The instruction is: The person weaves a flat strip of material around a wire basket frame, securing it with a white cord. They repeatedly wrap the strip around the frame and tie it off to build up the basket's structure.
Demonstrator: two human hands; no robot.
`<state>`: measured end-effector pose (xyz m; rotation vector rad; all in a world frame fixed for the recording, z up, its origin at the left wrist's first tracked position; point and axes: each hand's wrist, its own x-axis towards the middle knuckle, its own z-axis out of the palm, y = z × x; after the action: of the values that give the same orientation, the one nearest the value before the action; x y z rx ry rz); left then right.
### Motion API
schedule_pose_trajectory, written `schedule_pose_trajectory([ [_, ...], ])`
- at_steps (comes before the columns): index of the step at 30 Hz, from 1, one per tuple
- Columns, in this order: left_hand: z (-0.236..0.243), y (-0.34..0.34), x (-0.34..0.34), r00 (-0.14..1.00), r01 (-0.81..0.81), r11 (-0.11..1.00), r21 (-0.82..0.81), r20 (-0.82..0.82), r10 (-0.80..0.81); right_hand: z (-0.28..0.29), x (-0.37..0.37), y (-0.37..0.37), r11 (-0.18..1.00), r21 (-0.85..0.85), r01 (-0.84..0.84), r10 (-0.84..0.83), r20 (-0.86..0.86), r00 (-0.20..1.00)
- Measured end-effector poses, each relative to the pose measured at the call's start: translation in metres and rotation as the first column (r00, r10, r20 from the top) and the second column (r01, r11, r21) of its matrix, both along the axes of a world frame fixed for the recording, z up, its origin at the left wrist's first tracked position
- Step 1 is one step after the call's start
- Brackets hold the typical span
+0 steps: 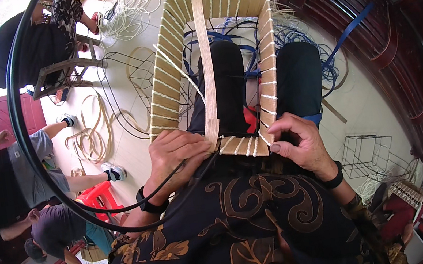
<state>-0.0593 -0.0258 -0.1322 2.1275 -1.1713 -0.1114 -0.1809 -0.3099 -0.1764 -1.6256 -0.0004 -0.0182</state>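
Note:
An oblong basket frame (164, 90) rests over my lap, its tan flat rim wrapped at intervals with white cord (267, 82). One pale flat strip (204, 52) runs lengthwise over the opening, from the far rim to the near left corner. My left hand (179, 155) is closed around that corner, fingers over the rim beside the strip's near end. At the near right corner, my right hand (302, 141) has its thumb and forefinger pinched where the white cord crosses the rim. A loose white length (179, 71) slants over the left side.
A black cable (19, 121) loops down the left. Wire frames (367, 156), coiled strips (93, 132), white cord piles (132, 11) and blue strapping (351, 28) lie around. Dark carved furniture (368, 13) stands right. Other people sit or stand left, near a red stool (103, 197).

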Motion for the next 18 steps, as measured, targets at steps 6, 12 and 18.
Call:
schedule_pose_trajectory([
  [6, 0.0, 0.001, -0.001, 1.0, -0.013, 1.0, -0.011, 0.017, 0.013, 0.027, 0.014, -0.002, 0.917, -0.395, 0.055, 0.025, 0.195, 0.98],
  [12, 0.002, -0.001, -0.007, 1.0, -0.02, 1.0, -0.01, -0.006, 0.02, 0.045, 0.041, 0.019, 0.821, -0.568, 0.064, 0.191, 0.378, 0.906],
  [18, -0.003, -0.002, -0.013, 0.99, -0.053, 0.996, -0.068, 0.126, 0.061, 0.036, 0.048, 0.035, 0.708, -0.69, -0.149, 0.44, 0.266, 0.858],
])
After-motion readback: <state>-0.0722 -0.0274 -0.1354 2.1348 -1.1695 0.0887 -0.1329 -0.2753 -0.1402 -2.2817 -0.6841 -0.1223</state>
